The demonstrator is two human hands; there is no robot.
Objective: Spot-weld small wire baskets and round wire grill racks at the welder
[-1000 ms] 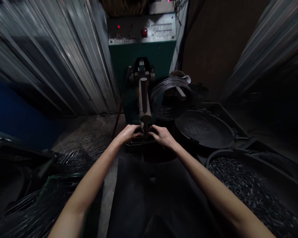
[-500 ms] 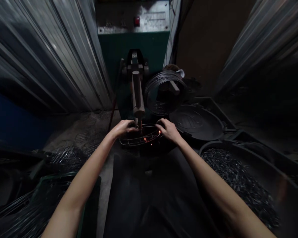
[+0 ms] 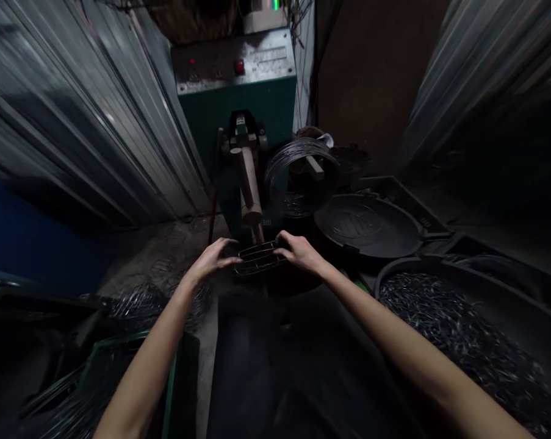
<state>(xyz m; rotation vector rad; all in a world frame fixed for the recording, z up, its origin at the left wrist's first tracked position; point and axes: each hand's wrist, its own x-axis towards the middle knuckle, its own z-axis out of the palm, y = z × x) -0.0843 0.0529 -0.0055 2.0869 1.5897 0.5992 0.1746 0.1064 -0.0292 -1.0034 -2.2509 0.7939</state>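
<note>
A small frame of thin metal wire [image 3: 260, 266], with cross wires along its length, is held level between my two hands. At its left end is my left hand [image 3: 213, 261], thumb and fingers curled round the wire. My right hand [image 3: 298, 251] pinches the right end between thumb and fingers. Just behind the frame, the pale arm of a spot welder [image 3: 248, 189] points down, its copper-coloured electrode tip [image 3: 257, 234] close to the wires. Shadow hides the lower electrode and whether the tip touches the frame.
A coil of wire [image 3: 275, 163] hangs right of the welder arm. Beyond it lies a dark round lid [image 3: 371, 225]. A large tub [image 3: 385, 268] at the right holds many short metal pieces [image 3: 444, 326]. Wire parts [image 3: 142, 305] and a green-rimmed crate [image 3: 171, 378] are at the left.
The orange sparks at the wire frame have gone. The frame has turned and looks narrower, and my hands are closer together. My view has tilted up, showing more of the machine's top.
</note>
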